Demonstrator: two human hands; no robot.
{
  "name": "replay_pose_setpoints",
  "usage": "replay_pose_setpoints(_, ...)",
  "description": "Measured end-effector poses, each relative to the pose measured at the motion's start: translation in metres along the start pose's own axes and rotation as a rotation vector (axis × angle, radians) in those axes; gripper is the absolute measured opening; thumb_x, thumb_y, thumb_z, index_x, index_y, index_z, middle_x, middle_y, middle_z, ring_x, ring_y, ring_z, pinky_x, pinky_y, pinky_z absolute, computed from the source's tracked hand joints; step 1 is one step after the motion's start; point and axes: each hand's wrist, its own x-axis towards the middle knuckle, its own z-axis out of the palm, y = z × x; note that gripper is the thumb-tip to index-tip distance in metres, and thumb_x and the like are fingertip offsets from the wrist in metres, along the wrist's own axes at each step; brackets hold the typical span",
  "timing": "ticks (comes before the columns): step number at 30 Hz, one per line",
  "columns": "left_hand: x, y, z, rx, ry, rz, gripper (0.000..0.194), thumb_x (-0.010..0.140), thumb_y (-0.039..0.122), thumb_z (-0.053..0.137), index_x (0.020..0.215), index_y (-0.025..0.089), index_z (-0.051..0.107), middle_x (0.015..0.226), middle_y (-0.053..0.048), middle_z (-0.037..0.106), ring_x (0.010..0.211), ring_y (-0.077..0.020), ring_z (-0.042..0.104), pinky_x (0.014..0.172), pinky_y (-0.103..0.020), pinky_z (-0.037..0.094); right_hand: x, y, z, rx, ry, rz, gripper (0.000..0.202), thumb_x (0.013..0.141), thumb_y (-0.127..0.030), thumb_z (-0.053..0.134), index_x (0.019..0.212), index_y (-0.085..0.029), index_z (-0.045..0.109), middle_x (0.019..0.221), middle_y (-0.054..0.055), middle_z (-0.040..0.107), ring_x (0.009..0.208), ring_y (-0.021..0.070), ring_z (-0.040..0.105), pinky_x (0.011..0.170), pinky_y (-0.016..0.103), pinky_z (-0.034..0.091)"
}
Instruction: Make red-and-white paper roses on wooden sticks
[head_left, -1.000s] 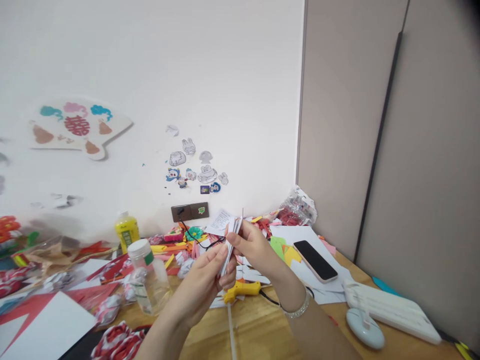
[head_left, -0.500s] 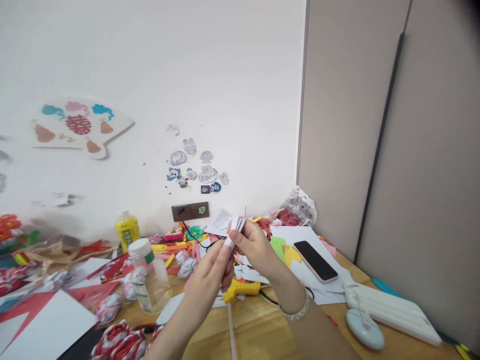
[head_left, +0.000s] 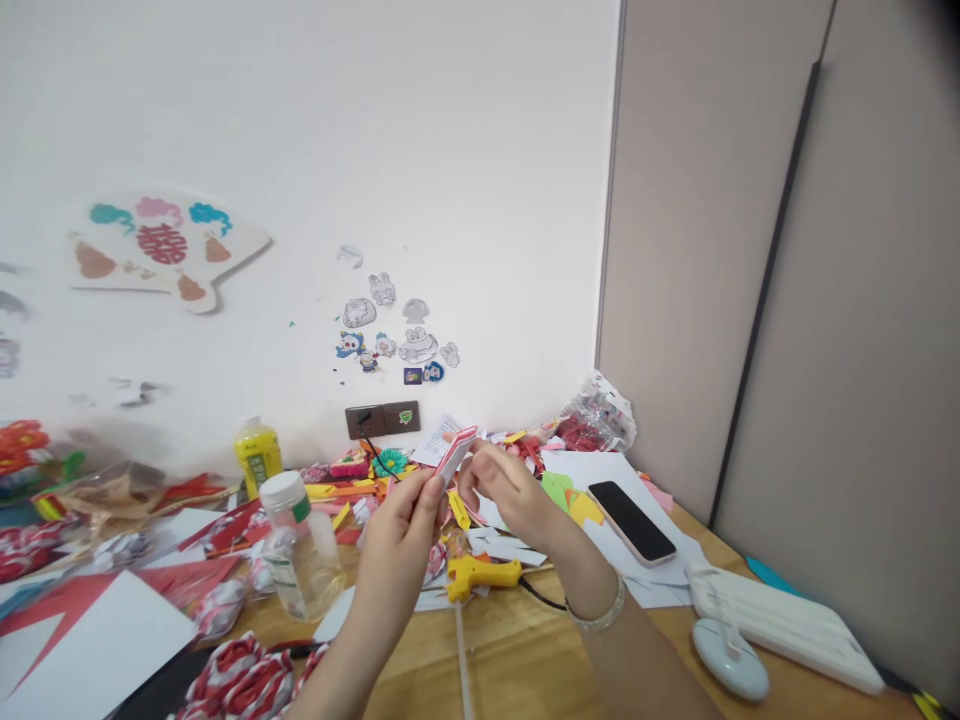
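Observation:
My left hand is closed on a narrow strip of folded paper, white with red edges, held up and tilted above the table. My right hand is just to the right of it, fingers bent and apart, with nothing visible in them. Whether its fingertips touch the paper is hard to make out. Below the hands lies a yellow hot glue gun with a glue stick pointing toward me and a black cord on its right.
A clear jar with a white lid and a yellow bottle stand left. Red-and-white twisted paper pieces lie in front of them. Rightward are a phone on white sheets and a white lamp. Coloured paper scraps crowd the wall side.
My right hand has come off the folded paper and moved slightly right. The paper has turned, so its red edges show, and it stays in my left hand.

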Motion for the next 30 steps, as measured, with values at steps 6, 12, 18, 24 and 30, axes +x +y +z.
replay_pose_setpoints(6, -0.003, 0.006, -0.005, 0.207, 0.051, 0.093, 0.024, 0.082, 0.039, 0.047, 0.068, 0.021, 0.056, 0.054, 0.004, 0.047, 0.052, -0.0135, 0.042, 0.050, -0.022, 0.032, 0.002, 0.004, 0.006, -0.016, -0.027, 0.041, 0.024, 0.088, -0.040, 0.047, 0.092, -0.017, 0.053, 0.060, -0.004, 0.045, 0.052, 0.0091, 0.043, 0.049, 0.021, 0.035)
replay_pose_setpoints(12, -0.006, 0.015, -0.004, 0.329, 0.078, 0.162, 0.024, 0.082, 0.032, 0.046, 0.061, 0.022, 0.052, 0.051, 0.004, 0.047, 0.050, -0.0141, 0.045, 0.050, -0.023, 0.031, 0.006, 0.008, 0.014, 0.139, 0.116, 0.057, 0.017, 0.080, -0.034, 0.058, 0.083, -0.018, 0.054, 0.063, -0.003, 0.049, 0.057, 0.0104, 0.048, 0.054, 0.022, 0.040)
replay_pose_setpoints(18, -0.007, 0.010, -0.001, 0.239, 0.209, 0.085, 0.012, 0.078, 0.032, 0.055, 0.084, 0.024, 0.050, 0.065, 0.002, 0.061, 0.059, -0.0175, 0.056, 0.055, -0.025, 0.038, 0.008, 0.007, 0.023, 0.214, 0.203, 0.128, 0.016, 0.077, -0.032, 0.059, 0.081, -0.017, 0.056, 0.060, -0.003, 0.051, 0.054, 0.0102, 0.048, 0.050, 0.021, 0.039)
replay_pose_setpoints(24, -0.008, -0.003, 0.002, 0.143, 0.211, 0.184, 0.039, 0.078, 0.030, 0.057, 0.111, 0.024, 0.037, 0.097, -0.008, 0.066, 0.091, -0.0222, 0.063, 0.074, -0.032, 0.046, 0.009, 0.004, 0.022, 0.226, 0.259, 0.147, 0.016, 0.076, -0.031, 0.059, 0.082, -0.016, 0.056, 0.059, -0.003, 0.050, 0.052, 0.0094, 0.044, 0.048, 0.021, 0.036)
replay_pose_setpoints(30, -0.004, -0.007, 0.003, 0.451, 0.163, 0.380, 0.031, 0.084, 0.026, 0.048, 0.114, 0.022, 0.051, 0.116, -0.011, 0.062, 0.109, -0.0266, 0.055, 0.094, -0.039, 0.039, 0.010, 0.002, 0.019, 0.187, 0.310, 0.127, 0.015, 0.076, -0.030, 0.058, 0.082, -0.016, 0.057, 0.056, -0.004, 0.047, 0.053, 0.0104, 0.043, 0.050, 0.022, 0.036)
